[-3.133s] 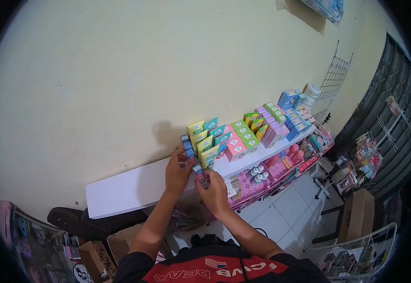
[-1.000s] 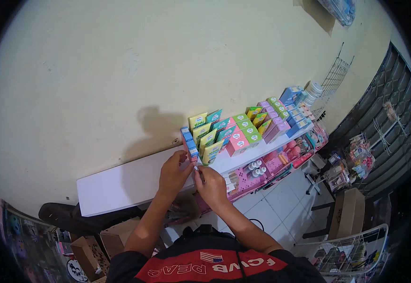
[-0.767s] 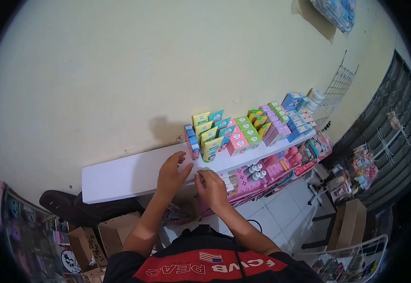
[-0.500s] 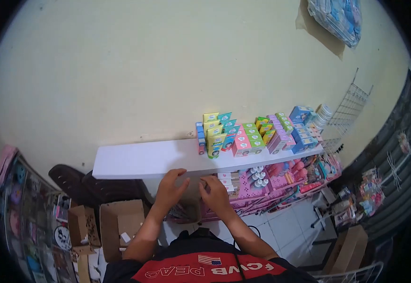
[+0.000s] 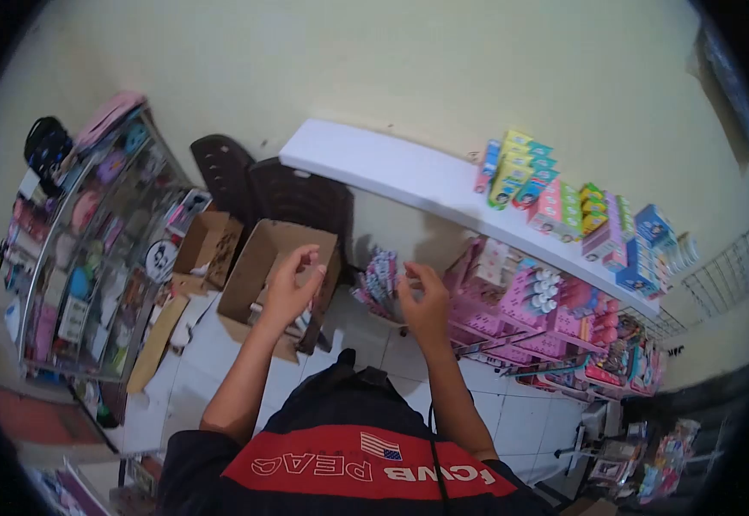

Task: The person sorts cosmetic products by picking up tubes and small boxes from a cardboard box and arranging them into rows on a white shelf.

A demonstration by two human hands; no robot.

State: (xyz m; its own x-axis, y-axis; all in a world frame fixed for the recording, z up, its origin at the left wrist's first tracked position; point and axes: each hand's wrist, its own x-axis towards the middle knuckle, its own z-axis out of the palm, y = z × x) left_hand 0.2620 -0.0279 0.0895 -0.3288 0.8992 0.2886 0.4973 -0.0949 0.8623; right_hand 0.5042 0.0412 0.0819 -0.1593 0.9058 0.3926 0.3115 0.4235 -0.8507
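The wall [image 5: 305, 77] takes up the upper part of the view. A long white shelf [image 5: 391, 168] runs along it, slanting down to the right. Below lies the tiled floor [image 5: 495, 404]. At far left stands a glass cabinet [image 5: 91, 232] crammed with goods (most too small to tell apart), with a pink bag [image 5: 112, 119] on top.

Dark chairs [image 5: 301, 193] stand under the shelf's left end. Pink baskets [image 5: 525, 331] full of goods are below its right half. The person's dark shirt [image 5: 366, 464] has a red band across it (with a small flag printed on it).

A large open box [image 5: 238, 292] stands in front of the chairs, with some small pale things inside; a smaller box [image 5: 211, 241] is just beside it, to its left. The left hand [image 5: 291, 288] is open, palm turned inward and fingers loosely bent, in front of the large open box. The right hand [image 5: 426, 303] is open too, fingers curved, just beside the bunched packets [image 5: 380, 279], which stand between the two hands.

On the shelf's right half, from left to right, come slim blue boxes [image 5: 488, 163], yellow tubes [image 5: 509, 178], teal tubes [image 5: 538, 181], pink boxes [image 5: 548, 211], green boxes [image 5: 571, 213] and purple boxes [image 5: 602, 239]. White-capped bottles [image 5: 544, 291] sit in a pink basket.
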